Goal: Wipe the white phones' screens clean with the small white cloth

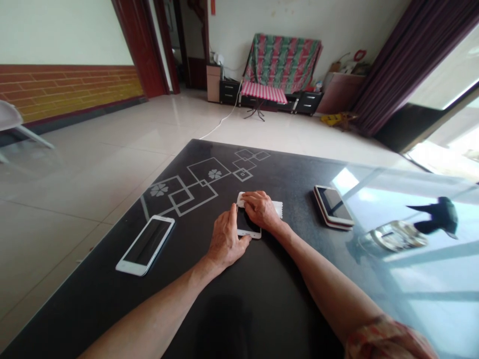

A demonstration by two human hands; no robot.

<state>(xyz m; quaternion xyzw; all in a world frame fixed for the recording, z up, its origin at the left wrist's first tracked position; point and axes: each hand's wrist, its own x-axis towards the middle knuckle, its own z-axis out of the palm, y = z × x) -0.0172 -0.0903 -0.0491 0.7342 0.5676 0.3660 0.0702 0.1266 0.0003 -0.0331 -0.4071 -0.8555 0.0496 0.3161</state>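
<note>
In the middle of the black table lies a white-framed smartphone [249, 232] with a dark screen. My left hand [226, 240] grips it, fingers along its left edge and thumb at its near end. A white wipe [278, 207] with a jagged edge is under my right hand [262, 211], whose bent fingers press it on the phone's far end. Both hands cover much of the phone, and part of the wipe is hidden. Further left, a larger white phone [145, 245] lies face up, apart from my hands.
Stacked devices [334, 206] lie to the right on the table [179, 309]. Beyond them are a clear glass dish [398, 236] and a black object [437, 217] I cannot make out. A striped folding table [264, 92] stands across the room. A pale chair [10, 115] is at far left.
</note>
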